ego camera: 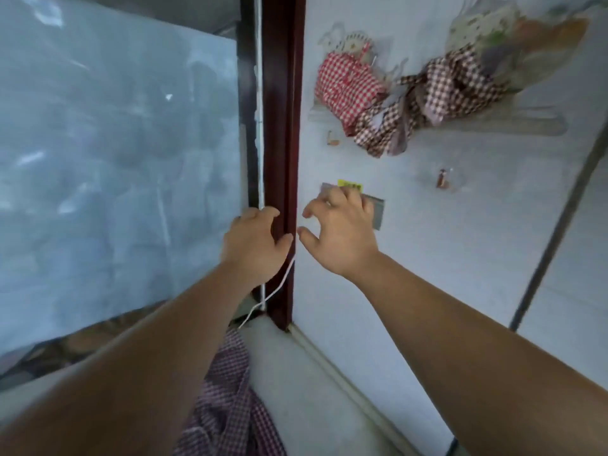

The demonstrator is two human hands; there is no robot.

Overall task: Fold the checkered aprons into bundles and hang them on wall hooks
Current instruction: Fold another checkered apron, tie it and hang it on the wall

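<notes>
Illegible yellow label (350,184) below red apron (345,90)

Left hand (254,246), right hand (342,233): outstretched, seemingly loose.

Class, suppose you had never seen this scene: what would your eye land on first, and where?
The red checkered apron bundled high on the white wall, with a brown checkered apron hanging beside it, stands out first. Mid-frame, the left hand is at the dark red frame and the right hand spreads its fingers before a grey wall plate. A third checkered apron lies crumpled at the bottom.
</notes>
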